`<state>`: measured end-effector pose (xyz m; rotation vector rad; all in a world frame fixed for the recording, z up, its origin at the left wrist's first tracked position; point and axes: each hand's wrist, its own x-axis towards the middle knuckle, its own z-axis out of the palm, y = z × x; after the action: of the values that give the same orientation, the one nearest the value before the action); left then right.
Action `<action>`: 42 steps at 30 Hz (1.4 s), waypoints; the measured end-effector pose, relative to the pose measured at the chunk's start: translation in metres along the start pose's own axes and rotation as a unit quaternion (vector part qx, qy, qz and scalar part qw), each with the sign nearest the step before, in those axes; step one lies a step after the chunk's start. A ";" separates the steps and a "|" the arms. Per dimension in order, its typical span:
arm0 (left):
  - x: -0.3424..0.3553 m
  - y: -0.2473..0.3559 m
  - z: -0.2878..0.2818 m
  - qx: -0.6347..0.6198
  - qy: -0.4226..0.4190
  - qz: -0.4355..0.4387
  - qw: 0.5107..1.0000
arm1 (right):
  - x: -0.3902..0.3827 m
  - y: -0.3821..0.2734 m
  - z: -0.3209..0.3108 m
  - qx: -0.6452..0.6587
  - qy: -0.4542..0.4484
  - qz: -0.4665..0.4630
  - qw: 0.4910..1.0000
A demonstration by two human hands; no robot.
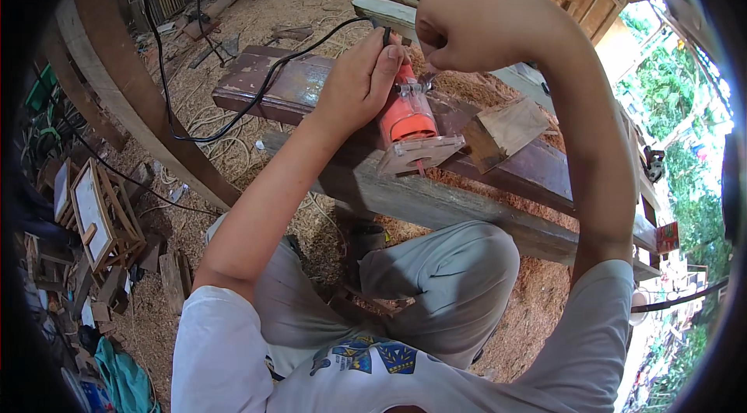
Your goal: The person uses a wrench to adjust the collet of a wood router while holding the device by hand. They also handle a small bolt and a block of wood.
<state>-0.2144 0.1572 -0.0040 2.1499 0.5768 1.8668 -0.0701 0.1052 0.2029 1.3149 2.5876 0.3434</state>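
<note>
An orange-red trim router (407, 111) lies over the dark brown plank, its clear base plate (421, 153) turned toward me and the bit poking out of it. My left hand (359, 77) is wrapped around the router's rear end, where the black cord leaves it. Above the router's side clamp (412, 89) is my right hand (445, 30), bent down at the wrist. Its fingers are closed at the clamp, and what they pinch is hidden. Beside the base plate, a short wooden block (510, 131) rests on the plank.
A long varnished plank (292, 86) crosses in front of me, with a grey beam (389, 199) on its near side. The black cord (261, 94) loops left. A curved timber (144, 94) rises at left. A small wooden frame (97, 215) stands among scraps. Shavings cover the floor.
</note>
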 end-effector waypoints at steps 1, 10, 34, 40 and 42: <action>0.000 0.000 -0.001 -0.008 -0.005 -0.001 1.000 | 0.003 -0.003 0.000 -0.049 -0.025 -0.010 0.998; -0.001 0.008 0.000 0.038 -0.004 -0.006 0.999 | -0.025 -0.009 0.036 0.010 0.172 -0.059 0.983; 0.001 0.007 0.003 -0.019 0.013 0.010 1.000 | -0.084 -0.019 0.063 0.088 0.332 0.017 0.939; 0.001 0.002 0.000 -0.017 0.012 0.014 1.000 | -0.045 -0.007 0.043 0.064 0.193 0.036 0.978; 0.000 0.003 -0.001 -0.004 0.005 0.009 1.000 | -0.036 -0.005 0.037 0.055 0.171 0.027 0.983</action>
<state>-0.2148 0.1546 -0.0030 2.1487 0.5535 1.8865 -0.0422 0.0774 0.1696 1.4810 2.8906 0.4808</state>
